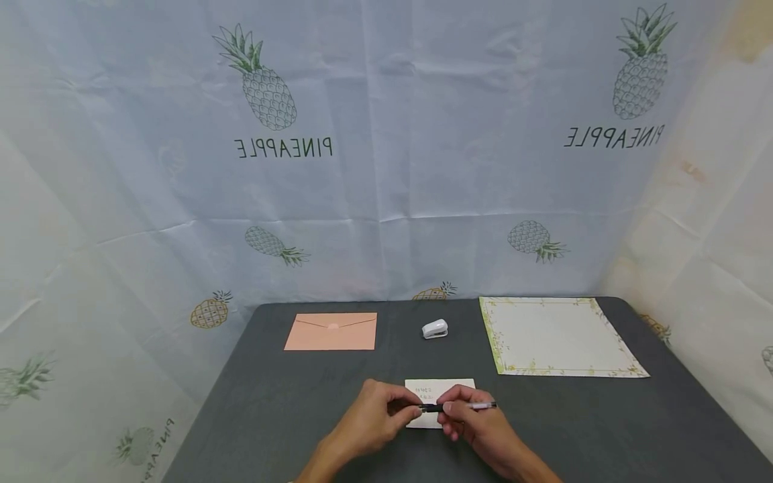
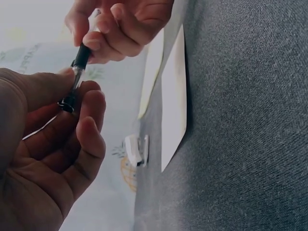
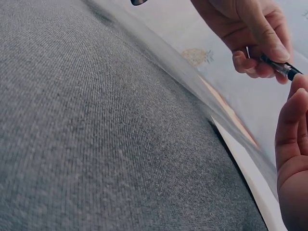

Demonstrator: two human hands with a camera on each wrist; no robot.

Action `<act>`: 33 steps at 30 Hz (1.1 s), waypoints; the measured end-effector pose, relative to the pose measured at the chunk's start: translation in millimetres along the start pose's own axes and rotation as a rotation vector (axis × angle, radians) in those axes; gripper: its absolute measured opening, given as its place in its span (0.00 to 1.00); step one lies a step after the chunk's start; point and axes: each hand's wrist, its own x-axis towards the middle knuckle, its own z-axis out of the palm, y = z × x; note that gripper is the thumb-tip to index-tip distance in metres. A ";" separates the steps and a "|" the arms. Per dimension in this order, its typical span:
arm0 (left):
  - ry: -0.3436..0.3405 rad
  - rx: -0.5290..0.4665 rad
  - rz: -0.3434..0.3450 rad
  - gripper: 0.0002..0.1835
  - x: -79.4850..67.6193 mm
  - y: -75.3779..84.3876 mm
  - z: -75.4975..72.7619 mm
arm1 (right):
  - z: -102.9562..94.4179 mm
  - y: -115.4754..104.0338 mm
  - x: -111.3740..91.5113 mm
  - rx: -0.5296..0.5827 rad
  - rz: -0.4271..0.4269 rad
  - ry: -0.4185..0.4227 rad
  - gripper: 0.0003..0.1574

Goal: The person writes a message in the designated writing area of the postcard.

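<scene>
Both hands hold one pen (image 1: 431, 408) level above a small white card (image 1: 441, 385), which has a few lines of handwriting on it. My left hand (image 1: 371, 417) pinches the pen's clear end with its black tip piece between thumb and fingers; that end shows up close in the left wrist view as a clear section (image 2: 77, 79). Farther along, my right hand (image 1: 480, 429) grips the pen at its black part, and the pale rear of the barrel sticks out to the right. The hands and pen cover part of the card.
A pink envelope (image 1: 332, 335) lies at the back left of the dark grey table (image 1: 272, 416). Behind the card sits a small white stapler (image 1: 435, 329). A large sheet with a floral border (image 1: 555, 335) lies at the back right. Pineapple-print curtains (image 1: 386, 181) surround the table.
</scene>
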 end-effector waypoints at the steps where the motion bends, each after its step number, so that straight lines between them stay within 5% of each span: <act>1: 0.005 0.006 0.009 0.03 -0.2 0.0 0.2 | 0.2 0.3 0.1 -0.002 -0.004 0.000 0.09; 13: 0.098 0.061 0.193 0.04 -1.5 -3.2 6.2 | 2.1 6.9 -0.1 0.042 -0.036 0.023 0.12; 33: 0.096 0.044 0.214 0.04 -5.0 -8.2 2.1 | 8.1 13.4 3.8 0.072 -0.051 0.029 0.11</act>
